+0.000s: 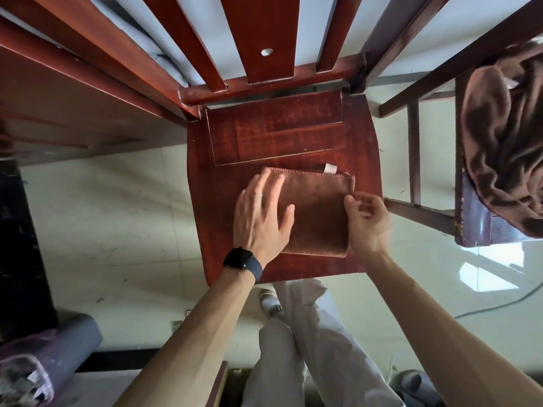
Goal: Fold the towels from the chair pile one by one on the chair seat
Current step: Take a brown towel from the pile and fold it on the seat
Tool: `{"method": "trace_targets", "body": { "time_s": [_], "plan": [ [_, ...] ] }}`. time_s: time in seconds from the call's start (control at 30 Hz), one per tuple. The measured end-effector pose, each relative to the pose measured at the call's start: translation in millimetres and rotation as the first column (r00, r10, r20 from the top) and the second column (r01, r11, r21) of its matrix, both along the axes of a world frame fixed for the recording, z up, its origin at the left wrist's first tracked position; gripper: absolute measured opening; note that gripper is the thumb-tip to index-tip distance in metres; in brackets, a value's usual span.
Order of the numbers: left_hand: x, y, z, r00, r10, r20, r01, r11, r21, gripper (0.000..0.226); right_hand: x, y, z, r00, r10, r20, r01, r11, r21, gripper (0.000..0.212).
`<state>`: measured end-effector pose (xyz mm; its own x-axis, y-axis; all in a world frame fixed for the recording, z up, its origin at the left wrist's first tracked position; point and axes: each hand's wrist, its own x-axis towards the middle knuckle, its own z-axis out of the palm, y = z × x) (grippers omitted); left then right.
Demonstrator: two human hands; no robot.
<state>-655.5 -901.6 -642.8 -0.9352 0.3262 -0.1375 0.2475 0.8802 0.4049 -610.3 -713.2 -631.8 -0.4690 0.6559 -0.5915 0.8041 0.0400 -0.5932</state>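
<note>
Folded brown towel (317, 212) lies flat on the red-brown chair seat (282, 133), toward the seat's front edge, at roughly 6 o'clock from the seat's centre; stitched hem runs along its far side, small white tag (330, 168) pokes out at its 1 o'clock corner; left hand (260, 218) rests palm-down on the towel's 9 o'clock side, fingers spread and flat, not gripping anything, thumb reaching toward the towel's middle; a thin ring on one finger, dark watch (243, 261) on that wrist; right hand (368, 218) sits at the towel's 3 o'clock edge, thumb and forefinger drawn together on the upper right edge of the cloth, pinching it near the hem corner; remaining fingers curled in; towel thus lies between the two hands, pressed on one side, nipped on the other; pile of unfolded brown towels (505, 136) heaped on a second chair (476, 227) at 3 o'clock of the scene, well apart from the seat; pale tiled floor (111, 207) below; person's light trousers (308, 348) at 6 o'clock.
</note>
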Motion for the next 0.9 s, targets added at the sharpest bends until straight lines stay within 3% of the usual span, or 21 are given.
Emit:
{"method": "trace_targets", "body": {
  "time_s": [0.13,0.3,0.37,0.4,0.47,0.53,0.6,0.73,0.9],
  "plan": [
    [4,-1,-11,0.977,-0.194,0.094,0.205,0.971,-0.122,0.063,-9,3,-3,0.999,-0.011,-0.037,0.013,0.999,0.047,0.005],
    [7,-2,-23,0.979,-0.153,0.131,0.179,0.959,-0.219,0.064,-17,2,-7,0.998,0.058,-0.04,-0.054,0.995,0.086,0.018],
    [9,-1,-25,0.981,-0.151,0.124,0.176,0.958,-0.228,0.066,-12,-3,-5,0.986,0.148,-0.071,-0.131,0.97,0.206,0.031],
    [10,-1,-26,0.982,-0.151,0.117,0.175,0.958,-0.229,0.066,-8,-7,-4,0.963,0.255,-0.089,-0.213,0.92,0.329,0.035],
    [10,-1,-28,0.982,-0.151,0.11,0.173,0.956,-0.238,0.067,2,-19,-3,0.845,0.534,-0.025,-0.437,0.717,0.543,0.042],
    [11,-1,-29,0.984,-0.149,0.099,0.169,0.956,-0.241,0.067,9,-28,-9,0.689,0.714,0.124,-0.639,0.519,0.567,0.053],
    [13,-3,-31,0.986,-0.145,0.082,0.16,0.96,-0.229,0.068,9,-25,-22,0.608,0.761,0.224,-0.74,0.441,0.508,0.06],
    [17,-4,-36,0.99,-0.12,0.068,0.132,0.967,-0.216,0.073,12,-13,-43,0.569,0.783,0.252,-0.778,0.414,0.473,0.067],
    [22,-1,-38,0.997,0.021,0.075,-0.002,0.972,-0.235,0.082,16,-20,-47,0.651,0.72,0.24,-0.728,0.504,0.465,0.073]
  ]
}}
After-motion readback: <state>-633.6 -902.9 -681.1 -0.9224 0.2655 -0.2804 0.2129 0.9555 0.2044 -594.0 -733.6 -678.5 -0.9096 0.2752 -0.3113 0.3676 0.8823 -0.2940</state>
